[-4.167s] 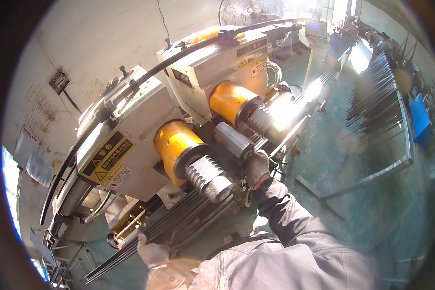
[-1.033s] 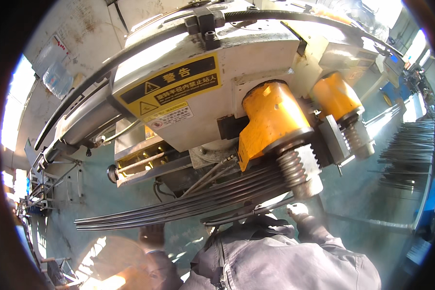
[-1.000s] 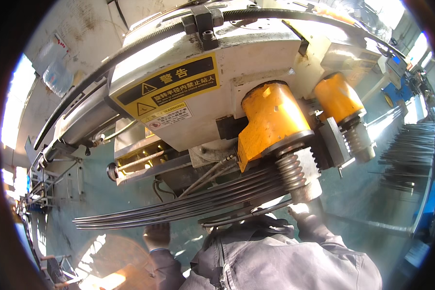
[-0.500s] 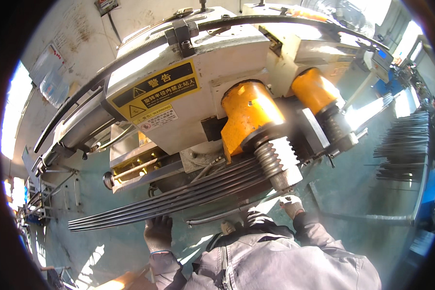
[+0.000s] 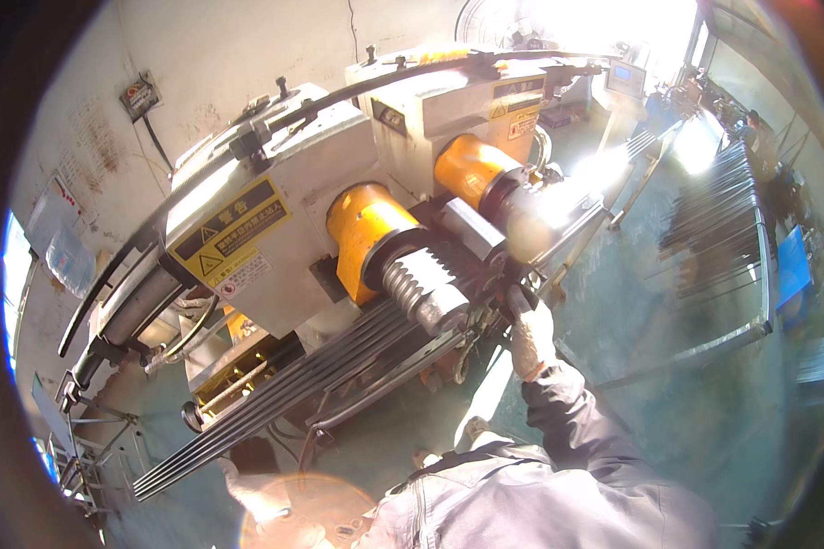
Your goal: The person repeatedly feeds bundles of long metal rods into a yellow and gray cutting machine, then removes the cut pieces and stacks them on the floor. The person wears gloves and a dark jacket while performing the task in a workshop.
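Observation:
Several long dark metal bars (image 5: 247, 416) lie side by side in the machine (image 5: 302, 188), their ends sticking out at the lower left. My right hand (image 5: 531, 340), in a pale glove with dark fingertips, reaches up to dark parts beside a grey steel block (image 5: 472, 229); its fingers are partly hidden, so their grip is unclear. My left hand (image 5: 250, 483) is near the underside of the bars, washed out by glare and its fingers not readable. Above the bars sit a ridged steel shaft (image 5: 421, 284) and two orange cylinders (image 5: 366, 229) (image 5: 471, 169).
A metal rail (image 5: 384, 373) runs along the machine's front. On the right, a rack frame (image 5: 677, 354) holds many thin dark rods (image 5: 719, 210). A control box with a small screen (image 5: 624, 80) stands at the back right. A black hose (image 5: 357, 87) arches over the machine.
My view has turned to the right. My right hand has moved from below the threaded shaft up and forward to the machine. My left hand stays near the bars, now blurred by glare.

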The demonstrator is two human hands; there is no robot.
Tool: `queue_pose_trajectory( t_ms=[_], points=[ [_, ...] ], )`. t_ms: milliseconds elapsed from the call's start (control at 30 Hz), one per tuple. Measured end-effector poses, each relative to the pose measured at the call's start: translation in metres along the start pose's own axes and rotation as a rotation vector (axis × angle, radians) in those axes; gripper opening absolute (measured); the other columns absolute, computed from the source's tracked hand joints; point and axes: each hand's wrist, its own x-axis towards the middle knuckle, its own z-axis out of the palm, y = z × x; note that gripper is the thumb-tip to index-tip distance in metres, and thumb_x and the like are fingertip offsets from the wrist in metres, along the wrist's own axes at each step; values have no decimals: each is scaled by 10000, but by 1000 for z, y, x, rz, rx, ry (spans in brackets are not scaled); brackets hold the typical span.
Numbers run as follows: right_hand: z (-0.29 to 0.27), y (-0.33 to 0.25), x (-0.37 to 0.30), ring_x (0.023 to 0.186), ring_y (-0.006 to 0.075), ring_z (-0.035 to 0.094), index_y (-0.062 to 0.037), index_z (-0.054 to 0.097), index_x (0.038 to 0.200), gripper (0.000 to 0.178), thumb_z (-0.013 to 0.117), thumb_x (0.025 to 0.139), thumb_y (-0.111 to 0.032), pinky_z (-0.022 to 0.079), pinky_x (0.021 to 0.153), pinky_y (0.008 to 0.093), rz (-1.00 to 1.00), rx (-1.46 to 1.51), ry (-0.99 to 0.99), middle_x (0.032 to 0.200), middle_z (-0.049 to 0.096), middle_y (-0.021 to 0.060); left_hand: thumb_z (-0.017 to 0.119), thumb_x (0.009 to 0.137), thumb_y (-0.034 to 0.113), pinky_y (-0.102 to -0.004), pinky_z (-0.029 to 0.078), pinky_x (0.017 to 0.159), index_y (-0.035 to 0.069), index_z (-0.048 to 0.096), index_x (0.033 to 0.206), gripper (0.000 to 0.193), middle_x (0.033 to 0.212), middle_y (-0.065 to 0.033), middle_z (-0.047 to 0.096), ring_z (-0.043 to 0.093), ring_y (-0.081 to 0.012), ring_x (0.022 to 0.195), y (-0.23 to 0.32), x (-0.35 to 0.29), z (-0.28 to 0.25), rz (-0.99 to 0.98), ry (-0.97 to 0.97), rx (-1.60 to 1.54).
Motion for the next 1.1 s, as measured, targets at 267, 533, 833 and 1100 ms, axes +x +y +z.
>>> queue_pose_trajectory(
  t_ms=[267, 533, 833, 1100],
  points=[
    [17, -26, 36, 811, 156, 697, -20, 812, 1124, 423, 593, 1150, -381, 546, 713, 352, -36, 233, -43, 1043, 814, 64, 467, 1206, 451, -458, 405, 1304, 43, 609, 1573, 567, 1587, -152, 651, 599, -297, 1477, -35, -10, 6, 201, -228, 2434],
    [28, -18, 70, 814, 181, 685, -7, 758, 1261, 570, 760, 1042, -533, 523, 674, 369, 239, 348, 12, 935, 728, 73, 565, 1185, 462, -462, 473, 1252, 26, 605, 1583, 592, 1578, -165, 668, 643, -305, 1400, -72, -2, 6, 394, -283, 2537],
    [22, -16, 85, 862, 188, 697, 1, 713, 1345, 445, 706, 1082, -358, 561, 718, 397, 216, 335, -79, 1070, 739, 83, 674, 1157, 379, -398, 486, 1225, -30, 608, 1564, 581, 1513, -150, 686, 652, -253, 1361, -251, 37, -29, 902, -755, 2816],
    [18, -20, 112, 797, 150, 652, -62, 816, 1235, 252, 661, 1076, -181, 521, 679, 340, 3, 153, -211, 952, 694, 40, 677, 1118, 182, -405, 600, 960, 55, 612, 1467, 377, 1218, -135, 735, 712, -234, 1057, -299, 92, -217, 626, -853, 2896]
  ],
)
